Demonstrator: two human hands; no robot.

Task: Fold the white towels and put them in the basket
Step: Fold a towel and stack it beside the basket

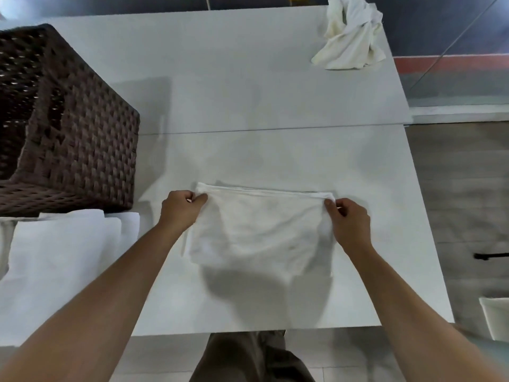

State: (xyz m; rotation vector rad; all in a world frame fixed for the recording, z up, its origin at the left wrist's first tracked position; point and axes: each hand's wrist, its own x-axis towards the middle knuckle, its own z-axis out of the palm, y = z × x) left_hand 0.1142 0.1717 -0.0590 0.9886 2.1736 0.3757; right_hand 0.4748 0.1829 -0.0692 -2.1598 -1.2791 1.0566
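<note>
Left hand (183, 206): thumb and fingers pinch the towel's upper left corner.
Right hand (348, 221): pinches the upper right corner in the same way.
Towel (256, 230): stretched between the 2 hands over the near part of the table (275, 92). Its long axis runs left to right, the top edge looks doubled, and the lower part sags toward the person with a shadow under it.
Basket (82, 133): on the table's left side, left of and beyond the left hand, which is the nearer one. It is well apart from the right hand.
Heap (352, 37): crumpled towels at the far right corner, well apart from both hands.
Flat cloth (63, 257): white, just in front of the basket.
Count: 2 hands, 1 held towel, 1 basket, 1 heap. How many towels are in the heap or the flat cloth cannot be told.
</note>
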